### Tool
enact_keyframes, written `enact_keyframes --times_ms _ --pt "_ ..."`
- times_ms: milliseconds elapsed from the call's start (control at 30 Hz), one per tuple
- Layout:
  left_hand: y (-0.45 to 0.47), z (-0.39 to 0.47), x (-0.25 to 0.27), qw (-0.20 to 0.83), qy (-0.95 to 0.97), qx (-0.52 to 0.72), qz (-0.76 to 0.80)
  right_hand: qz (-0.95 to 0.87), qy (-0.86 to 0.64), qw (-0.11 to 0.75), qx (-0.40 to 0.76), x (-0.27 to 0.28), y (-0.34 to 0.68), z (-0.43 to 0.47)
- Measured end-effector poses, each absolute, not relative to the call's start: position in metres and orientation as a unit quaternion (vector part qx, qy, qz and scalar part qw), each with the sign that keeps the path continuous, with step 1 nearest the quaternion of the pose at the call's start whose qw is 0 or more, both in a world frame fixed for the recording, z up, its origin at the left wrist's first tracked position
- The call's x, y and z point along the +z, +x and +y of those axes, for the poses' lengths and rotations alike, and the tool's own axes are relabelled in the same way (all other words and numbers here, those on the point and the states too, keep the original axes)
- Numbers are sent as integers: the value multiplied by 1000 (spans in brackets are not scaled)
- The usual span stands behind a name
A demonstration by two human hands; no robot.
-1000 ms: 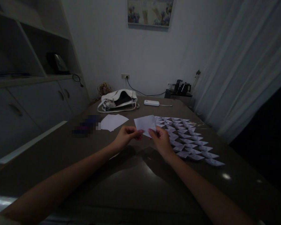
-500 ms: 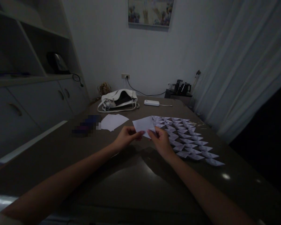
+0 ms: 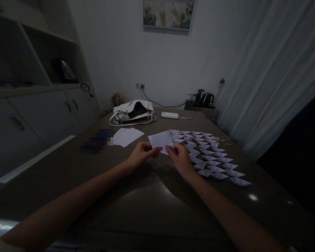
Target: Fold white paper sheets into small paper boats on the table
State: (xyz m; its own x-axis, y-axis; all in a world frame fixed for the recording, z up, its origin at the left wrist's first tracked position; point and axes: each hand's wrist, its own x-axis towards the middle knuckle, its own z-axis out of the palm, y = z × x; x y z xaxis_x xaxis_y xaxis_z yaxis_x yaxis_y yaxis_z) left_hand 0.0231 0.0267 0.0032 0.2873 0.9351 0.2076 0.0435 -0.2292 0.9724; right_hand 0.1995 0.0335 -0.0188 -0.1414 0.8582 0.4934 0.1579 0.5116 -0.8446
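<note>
A white square sheet of paper [image 3: 160, 139] is held above the table, tilted toward me. My left hand [image 3: 144, 153] pinches its lower edge, thumb on top and fingers curled beneath. On the same edge, close to the left thumb, my right hand [image 3: 180, 158] grips with its thumb in front and the other fingers behind. Just right of my right hand stand several rows of folded paper boats [image 3: 212, 163]. To the left, loose white paper sheets [image 3: 127, 136] lie overlapping on the table.
A white handbag [image 3: 133, 111] sits open at the back of the brown table [image 3: 136, 206]. Right of it lies a white power bank [image 3: 169, 115] with a short cable. A blurred-out dark object [image 3: 97, 140] is at the left. Kettles [image 3: 207, 99] stand beyond the far right corner.
</note>
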Motion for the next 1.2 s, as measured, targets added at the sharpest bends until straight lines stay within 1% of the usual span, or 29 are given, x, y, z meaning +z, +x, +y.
enact_keyframes --times_ms 133,433,633,933,1033,1200 --pt "23 27 0 507 636 448 371 -678 -379 545 318 -20 200 35" --pt "24 30 -7 483 635 462 386 -669 -372 546 339 -19 198 32" --pt "22 30 -4 489 653 459 352 -668 -372 553 331 -20 198 33" --pt "20 27 -2 428 693 457 357 -662 -367 562 334 -16 200 33" --pt "20 30 -6 449 682 460 350 -665 -372 556 332 -16 200 33" --pt "24 30 -9 487 668 440 352 -661 -359 549 364 -19 199 33"
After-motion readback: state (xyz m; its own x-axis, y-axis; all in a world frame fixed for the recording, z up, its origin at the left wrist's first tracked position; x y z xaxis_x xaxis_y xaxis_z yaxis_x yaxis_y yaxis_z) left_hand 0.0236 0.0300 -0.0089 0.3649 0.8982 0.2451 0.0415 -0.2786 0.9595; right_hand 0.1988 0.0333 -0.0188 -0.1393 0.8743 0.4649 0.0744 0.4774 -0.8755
